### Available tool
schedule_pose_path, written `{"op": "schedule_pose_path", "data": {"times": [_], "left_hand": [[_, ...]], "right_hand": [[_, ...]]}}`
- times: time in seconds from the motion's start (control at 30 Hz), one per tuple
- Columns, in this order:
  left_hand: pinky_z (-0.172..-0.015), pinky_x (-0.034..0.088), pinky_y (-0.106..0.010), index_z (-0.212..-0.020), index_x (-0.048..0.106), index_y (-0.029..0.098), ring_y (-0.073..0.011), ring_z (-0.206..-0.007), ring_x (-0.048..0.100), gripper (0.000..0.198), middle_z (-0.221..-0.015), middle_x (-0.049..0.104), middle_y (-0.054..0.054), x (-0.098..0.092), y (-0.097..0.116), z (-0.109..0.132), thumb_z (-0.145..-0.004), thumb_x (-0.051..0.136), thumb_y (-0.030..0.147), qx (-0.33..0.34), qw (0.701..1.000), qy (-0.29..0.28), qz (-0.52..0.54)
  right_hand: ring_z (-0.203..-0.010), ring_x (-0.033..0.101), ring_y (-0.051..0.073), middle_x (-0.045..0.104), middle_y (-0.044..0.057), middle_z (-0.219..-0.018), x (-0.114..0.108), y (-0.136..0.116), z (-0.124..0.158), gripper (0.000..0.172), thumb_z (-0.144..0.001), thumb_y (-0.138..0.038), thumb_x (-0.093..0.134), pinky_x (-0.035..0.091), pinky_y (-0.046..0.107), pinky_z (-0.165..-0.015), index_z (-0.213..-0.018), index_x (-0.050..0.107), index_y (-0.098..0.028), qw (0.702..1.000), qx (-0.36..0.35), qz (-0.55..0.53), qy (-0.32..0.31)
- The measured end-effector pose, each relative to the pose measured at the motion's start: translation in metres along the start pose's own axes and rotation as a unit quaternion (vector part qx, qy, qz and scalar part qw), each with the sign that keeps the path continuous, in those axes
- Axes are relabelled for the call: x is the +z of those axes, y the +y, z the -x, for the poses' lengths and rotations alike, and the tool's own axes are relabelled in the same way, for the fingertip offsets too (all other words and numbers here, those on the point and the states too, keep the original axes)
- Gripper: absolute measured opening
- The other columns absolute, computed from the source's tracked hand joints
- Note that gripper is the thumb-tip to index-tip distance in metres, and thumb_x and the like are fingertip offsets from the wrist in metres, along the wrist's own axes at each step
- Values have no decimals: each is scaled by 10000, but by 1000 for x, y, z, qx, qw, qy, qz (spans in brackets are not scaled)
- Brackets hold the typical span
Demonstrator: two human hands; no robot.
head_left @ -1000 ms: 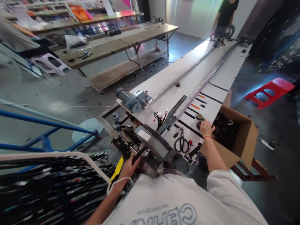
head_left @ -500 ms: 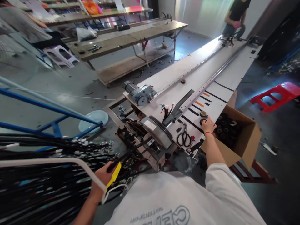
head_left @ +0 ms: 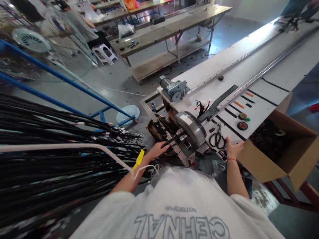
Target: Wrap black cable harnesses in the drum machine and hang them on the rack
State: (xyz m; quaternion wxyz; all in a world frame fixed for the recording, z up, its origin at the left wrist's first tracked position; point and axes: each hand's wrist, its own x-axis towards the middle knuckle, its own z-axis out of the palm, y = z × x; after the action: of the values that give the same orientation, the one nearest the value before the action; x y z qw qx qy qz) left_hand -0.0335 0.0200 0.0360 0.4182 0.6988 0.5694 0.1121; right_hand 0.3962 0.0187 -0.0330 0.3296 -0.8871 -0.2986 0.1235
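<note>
grey floor point(head_left: 117, 78), pale wall point(head_left: 251, 14), long back table point(head_left: 191, 22) with lower shelf point(head_left: 159, 63), white stool point(head_left: 102, 49), bluish glare point(head_left: 216, 39)

From the head (our only view), we look forward and steeply down, over the pale shirt point(head_left: 179, 197) close below us and along the white table point(head_left: 239, 71) running away toward the upper right.

- Middling-bright indoor light, kinda cool
- Far end of the white worktable point(head_left: 239, 71) is glaring hard, bluish shine on the floor point(head_left: 230, 31) too
- Cardboard box point(head_left: 259, 164) is murky inside
- Scissors point(head_left: 218, 135) readable, cable bundles point(head_left: 50, 159) smeary
- Edges stretched, wide-angle style
</note>
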Motion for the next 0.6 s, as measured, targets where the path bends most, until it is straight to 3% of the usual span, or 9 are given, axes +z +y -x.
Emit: {"op": "schedule_pose_path", "data": {"times": [0.03, 0.1, 0.17, 0.4, 0.6], "left_hand": [[-684, 454, -259, -742, 604, 166, -170, -654, 592, 412, -658, 638, -34, 2, 16, -19, -905, 419, 496, 28, 999, -25, 4], [-652, 430, -262, -710, 581, 161, -172, -651, 579, 424, -660, 627, -39, 7, 43, -44, -924, 396, 476, 17, 1000, -11, -7], [-621, 404, -266, -666, 562, 162, -176, -638, 568, 468, -632, 607, -41, 12, 58, -52, -950, 361, 475, 4, 1000, 3, -25], [-608, 359, -271, -631, 562, 168, -179, -621, 550, 486, -594, 571, -33, -1, 59, -12, -971, 367, 455, 1, 997, 38, -62], [-605, 359, -261, -661, 588, 162, -178, -633, 566, 494, -625, 603, -36, -6, 48, 7, -978, 355, 461, -11, 998, 46, -49]], "right_hand": [[-1349, 337, 390, 372, 321, -1421, 0, -3, 3, 1093, -717, -682, 596, 308, 487, -1091, -1462, 246, 36, 1000, 4, 4, 11], [-1323, 375, 396, 387, 319, -1408, -1, -10, 5, 1066, -731, -671, 595, 331, 499, -1072, -1464, 255, 24, 999, 13, 11, 29], [-1296, 406, 408, 398, 324, -1394, -3, -16, 5, 1042, -743, -657, 598, 349, 516, -1054, -1465, 263, 16, 999, 22, 20, 37], [-1279, 412, 433, 412, 318, -1378, -6, -20, 7, 1036, -740, -659, 610, 354, 556, -1035, -1474, 270, -13, 998, 43, 25, 33], [-1336, 343, 425, 375, 335, -1403, -2, -10, 0, 1085, -739, -714, 584, 296, 536, -1089, -1457, 253, 28, 1000, 1, 16, 26]]}}
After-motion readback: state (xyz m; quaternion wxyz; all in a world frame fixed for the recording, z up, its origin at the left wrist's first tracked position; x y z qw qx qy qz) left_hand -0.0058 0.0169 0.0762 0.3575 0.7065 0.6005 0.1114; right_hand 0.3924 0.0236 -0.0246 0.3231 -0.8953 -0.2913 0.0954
